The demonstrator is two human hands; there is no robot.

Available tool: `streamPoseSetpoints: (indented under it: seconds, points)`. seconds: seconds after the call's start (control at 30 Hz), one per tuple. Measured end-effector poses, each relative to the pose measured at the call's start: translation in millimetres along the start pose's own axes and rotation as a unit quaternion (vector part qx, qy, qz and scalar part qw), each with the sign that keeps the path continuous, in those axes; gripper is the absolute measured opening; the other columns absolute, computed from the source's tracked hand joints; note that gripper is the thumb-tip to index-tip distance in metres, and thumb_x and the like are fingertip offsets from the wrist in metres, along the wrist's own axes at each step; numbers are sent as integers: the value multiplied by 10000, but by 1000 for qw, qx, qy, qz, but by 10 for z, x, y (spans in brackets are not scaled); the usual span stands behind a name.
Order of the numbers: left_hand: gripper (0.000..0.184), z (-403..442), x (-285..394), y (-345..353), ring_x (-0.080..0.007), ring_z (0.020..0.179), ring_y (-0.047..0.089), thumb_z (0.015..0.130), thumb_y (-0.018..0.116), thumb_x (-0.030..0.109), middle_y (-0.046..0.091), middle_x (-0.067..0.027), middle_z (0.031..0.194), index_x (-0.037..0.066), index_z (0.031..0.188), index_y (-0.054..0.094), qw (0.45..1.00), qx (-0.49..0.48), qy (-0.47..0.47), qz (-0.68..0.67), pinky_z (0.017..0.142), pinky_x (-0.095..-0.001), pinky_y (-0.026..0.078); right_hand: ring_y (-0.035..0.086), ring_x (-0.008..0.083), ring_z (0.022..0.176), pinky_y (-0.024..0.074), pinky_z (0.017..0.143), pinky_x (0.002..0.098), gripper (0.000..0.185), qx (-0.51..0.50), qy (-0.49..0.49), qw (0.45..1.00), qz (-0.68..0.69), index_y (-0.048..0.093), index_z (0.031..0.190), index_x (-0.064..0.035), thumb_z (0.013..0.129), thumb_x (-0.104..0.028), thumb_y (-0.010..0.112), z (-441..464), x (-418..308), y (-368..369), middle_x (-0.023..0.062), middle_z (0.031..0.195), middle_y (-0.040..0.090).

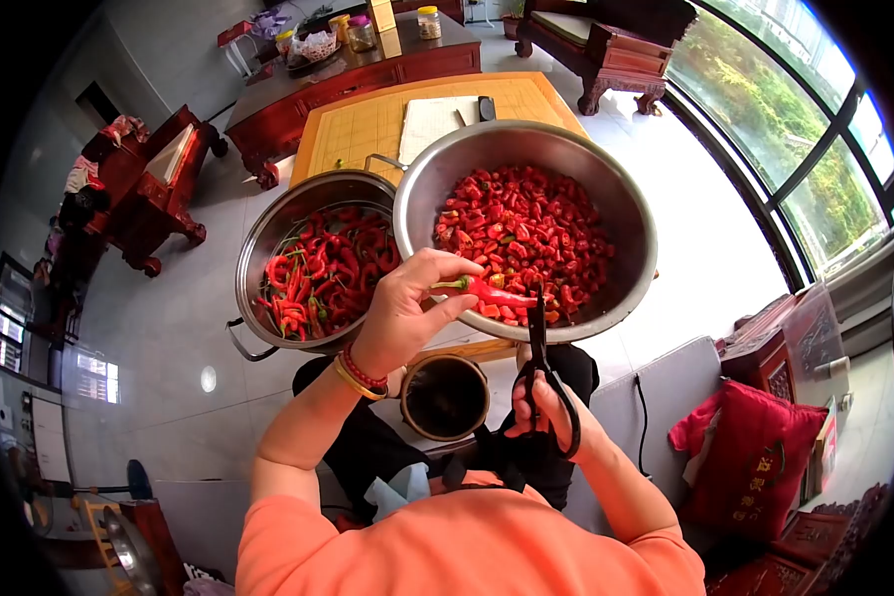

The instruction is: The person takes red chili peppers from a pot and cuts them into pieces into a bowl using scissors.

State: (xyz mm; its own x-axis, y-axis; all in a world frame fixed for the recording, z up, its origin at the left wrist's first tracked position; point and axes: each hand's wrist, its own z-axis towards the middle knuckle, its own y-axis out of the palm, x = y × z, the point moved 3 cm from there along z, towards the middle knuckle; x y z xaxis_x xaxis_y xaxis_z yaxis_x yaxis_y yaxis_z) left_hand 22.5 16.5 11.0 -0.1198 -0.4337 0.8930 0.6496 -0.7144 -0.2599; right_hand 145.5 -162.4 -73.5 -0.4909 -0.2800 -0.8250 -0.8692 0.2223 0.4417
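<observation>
Between the thumb and fingers of my left hand (422,298) is a red chili pepper (492,292), its green stem end toward the palm and its tip pointing right. My right hand (541,407) is wrapped round the black handles of a pair of scissors (537,343). The blades point up and meet the pepper's tip end; whether they are parted is hard to make out. Both hands are over the near rim of a wide metal basin (626,233) holding many cut red chili pieces (526,233). At left, a steel pot (253,268) contains whole red chilies (318,268).
A wooden table (348,124) bears the basin, the pot and a white board (437,124). Between my legs stands a dark round bin (445,397). A red cushion (750,462) lies at right, near a black cable (643,427). Jars (361,35) stand on a cabinet behind.
</observation>
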Motion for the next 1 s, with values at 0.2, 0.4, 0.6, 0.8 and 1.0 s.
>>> streamPoseSetpoints:
  seconds: [0.2, 0.4, 0.6, 0.8, 1.0]
  points:
    - [271, 12, -46, -35, -102, 925, 554, 805, 633, -17, 519, -48, 1030, 8, 1071, 592, 998, 41, -2, 56, 789, -227, 479, 435, 90, 568, 525, 604, 294, 371, -5, 26, 999, 28, 485, 878, -17, 906, -387, 480, 30, 56, -45, 4, 665, 431]
    - [252, 4, -47, 24, -107, 911, 556, 792, 645, -24, 525, -50, 1007, 4, 1037, 589, 987, 86, 61, 120, 786, -223, 464, 468, 88, 733, 493, 724, 271, 442, -55, 5, 998, 14, 465, 1025, -9, 897, -430, 506, -78, 117, -85, 22, 814, 469]
    - [267, -58, 58, 215, -140, 873, 570, 747, 688, -6, 549, -59, 983, 36, 1001, 617, 981, 47, 121, 143, 762, -245, 465, 464, 103, 657, 511, 655, 286, 380, -33, -1, 999, -14, 471, 936, -15, 928, -395, 456, -38, -29, -8, 25, 728, 451]
    - [269, -46, -34, 206, -151, 856, 577, 744, 690, 2, 564, -68, 962, 40, 1001, 619, 980, 93, 88, 155, 754, -254, 469, 427, 108, 553, 527, 610, 308, 377, -37, 54, 997, 30, 473, 855, -23, 933, -390, 439, -62, 3, -18, 20, 658, 439]
    - [267, -40, -71, 213, -199, 851, 582, 744, 682, 2, 570, -92, 961, 32, 993, 593, 971, 138, 104, 162, 742, -280, 473, 467, 101, 704, 489, 715, 276, 423, -63, 54, 996, 27, 479, 1010, -14, 914, -426, 479, -67, 159, -88, 36, 811, 486]
